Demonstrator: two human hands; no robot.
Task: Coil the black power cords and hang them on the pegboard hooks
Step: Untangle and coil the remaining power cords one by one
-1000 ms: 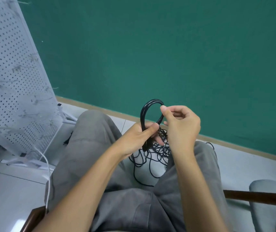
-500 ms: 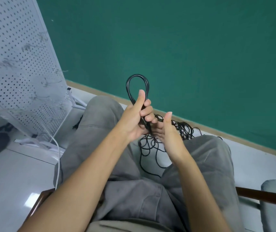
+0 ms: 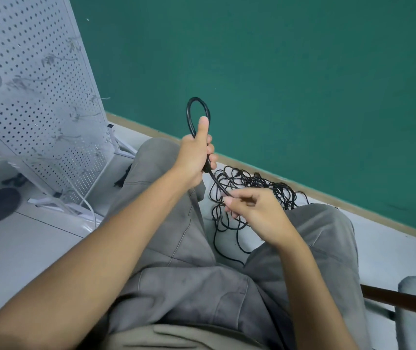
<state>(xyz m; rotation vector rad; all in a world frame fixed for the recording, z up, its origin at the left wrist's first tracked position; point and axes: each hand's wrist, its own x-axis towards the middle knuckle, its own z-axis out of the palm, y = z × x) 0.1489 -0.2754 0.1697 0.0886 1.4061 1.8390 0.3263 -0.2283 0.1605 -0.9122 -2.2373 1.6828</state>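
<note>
Left hand: the left hand [image 3: 193,157] is gripping the gathered part of the black power cord [image 3: 217,181], thumb lying straight up along it, fingers curled round.
Loop: one small loop [image 3: 198,111] is standing up above the fist, holding its oval shape unaided.
Right hand: the right hand [image 3: 253,212] is pinching the running length of cord between thumb and fingertips, a little below and to the right of the left hand.
Where the cord is: a short stretch is spanning tautly between the two hands; the rest is lying in a tangled heap [image 3: 250,188] on the floor [image 3: 389,248] between the knees, near the green wall [image 3: 277,72].
Pegboard: the white pegboard [image 3: 32,92] is leaning to the left, well apart from the cord; its hooks are too unclear to make out.
Handling, as a judgement: the cord is looking light, springy, moderately stiff and smooth-jacketed, so loops are likely wanting to spring open unless clamped.
Where to hold: the left hand is best clamping where the turns cross, while the right is letting the cord slide through a loose pinch.
Risk: the heap is looking knotted, so pulls are likely snagging or dragging the whole pile.
Progress: coiling is only just beginning; nothing is hanging yet.
</note>
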